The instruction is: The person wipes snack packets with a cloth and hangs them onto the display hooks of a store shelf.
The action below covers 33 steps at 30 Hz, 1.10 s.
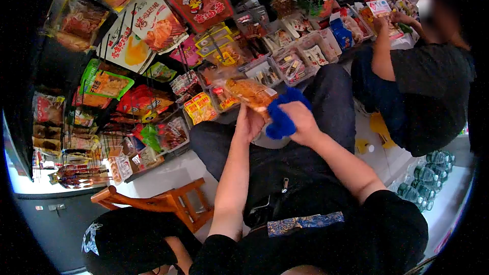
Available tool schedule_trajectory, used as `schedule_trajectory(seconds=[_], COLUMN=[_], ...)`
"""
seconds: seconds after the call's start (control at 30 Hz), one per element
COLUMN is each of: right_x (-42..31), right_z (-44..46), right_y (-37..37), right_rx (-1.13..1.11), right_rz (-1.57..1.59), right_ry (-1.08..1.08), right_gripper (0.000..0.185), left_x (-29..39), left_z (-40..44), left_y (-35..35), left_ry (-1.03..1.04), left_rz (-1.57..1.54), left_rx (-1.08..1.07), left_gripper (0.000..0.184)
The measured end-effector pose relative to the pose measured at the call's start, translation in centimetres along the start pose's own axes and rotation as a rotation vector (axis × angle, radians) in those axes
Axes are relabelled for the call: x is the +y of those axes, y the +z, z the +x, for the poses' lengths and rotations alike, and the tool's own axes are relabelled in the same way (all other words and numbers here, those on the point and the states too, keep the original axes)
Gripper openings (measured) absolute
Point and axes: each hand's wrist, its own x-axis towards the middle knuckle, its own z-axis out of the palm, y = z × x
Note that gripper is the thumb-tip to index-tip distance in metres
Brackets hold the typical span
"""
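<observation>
My left hand (247,122) is closed around the lower end of a clear snack packet (248,93) with orange-brown food inside. A fluffy blue cloth (280,119) is gripped in my right hand (303,124) and lies against the packet's right end. The packet is tilted above my knees, in front of the display. Just beyond my left hand lie yellow snack packets (200,108). Clear plastic bins with small packets (293,66) stand past the blue cloth. Part of my left fingers is hidden behind the packet.
Hanging snack bags (145,28) fill the rack ahead and to the left. At right a co-worker (428,81) handles a packet (382,15). Another person (132,239) is close at lower left, beside a wooden chair (178,203). Wrapped water bottles (427,181) stand on the floor at right.
</observation>
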Motion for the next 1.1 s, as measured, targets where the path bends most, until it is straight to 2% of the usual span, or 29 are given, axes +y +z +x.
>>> schedule_trajectory(seconds=[0.03, 0.1, 0.2, 0.23, 0.3, 0.33, 0.43, 0.47, 0.57, 0.6, 0.63, 0.67, 0.7, 0.8, 0.9, 0.97, 1.03, 1.1], right_x=[-0.2, -0.7, -0.4, -0.4, -0.5, -1.0, -1.3, -1.6, -1.4, -1.9, -2.6, -3.2, -3.6, -4.2, -2.7, -2.3, -1.3, -0.2], right_z=[-0.2, -1.0, -1.6, -1.8, -2.2, -0.5, 1.5, 2.3, 2.6, 2.2, 2.0, 1.9, 1.9, 1.9, 2.8, 3.5, 3.7, 3.1], right_y=[0.3, 1.4, 2.2, 2.4, 2.7, 1.7, 1.0, 0.6, 3.9, 4.5, 5.2, 5.5, 5.8, 6.2, 5.8, 5.3, 5.2, 5.9], right_rx=[-0.161, -0.313, -0.376, -0.245, 0.018, 0.063, 0.199, 0.058, -0.071, -0.202, -0.222, -0.263, -0.303, -0.342, -0.344, -0.316, -0.251, -0.157], right_rz=[0.01, 0.062, 0.123, 0.165, 0.246, 0.359, 0.15, 0.179, -0.093, -0.234, -0.253, -0.254, -0.254, -0.23, -0.255, -0.289, -0.324, -0.212], right_ry=[-0.014, -0.025, 0.054, 0.213, 0.531, 0.509, 0.394, 0.43, 0.286, 0.242, 0.23, 0.172, 0.113, -0.106, -0.089, 0.017, 0.136, 0.246], right_gripper=[0.041, 0.043, 0.042, 0.04, 0.037, 0.031, 0.028, 0.038, 0.05, 0.058, 0.056, 0.055, 0.054, 0.053, 0.054, 0.056, 0.058, 0.062], left_x=[0.0, 0.2, 0.3, 0.4, 0.4, 0.3, 0.2, 0.2, 0.1, -0.4, -0.8, -1.4, -1.0, -1.2, -1.4, -1.0, -0.2, -0.1], left_z=[0.1, 0.2, -0.3, -0.3, -0.4, -0.4, 0.1, 0.1, -0.1, 0.2, 0.5, 0.4, 0.6, 0.5, 0.5, 1.1, 0.1, -0.2], left_y=[-0.5, -1.2, -0.2, 0.1, 0.1, 0.1, -0.5, -0.5, 0.2, -0.8, -2.1, -4.4, -4.8, -5.6, -5.4, -5.0, -1.9, -0.6], left_ry=[0.01, 0.031, 0.043, 0.049, 0.064, 0.071, 0.082, 0.075, 0.108, 0.157, 0.207, 0.148, 0.23, 0.272, 0.32, 0.253, 0.225, 0.276], left_rz=[-0.004, -0.011, -0.001, 0.007, -0.067, -0.104, -0.152, -0.139, -0.085, -0.056, -0.027, -0.211, -0.172, -0.158, -0.154, -0.166, -0.204, -0.122], left_rx=[0.009, 0.03, 0.205, 0.254, 0.166, 0.121, 0.026, 0.055, 0.122, 0.131, 0.141, -0.03, -0.12, -0.122, -0.131, -0.051, -0.003, 0.061], left_gripper=[0.059, 0.063, 0.068, 0.069, 0.07, 0.07, 0.072, 0.072, 0.071, 0.071, 0.071, 0.072, 0.072, 0.07, 0.068, 0.072, 0.066, 0.067])
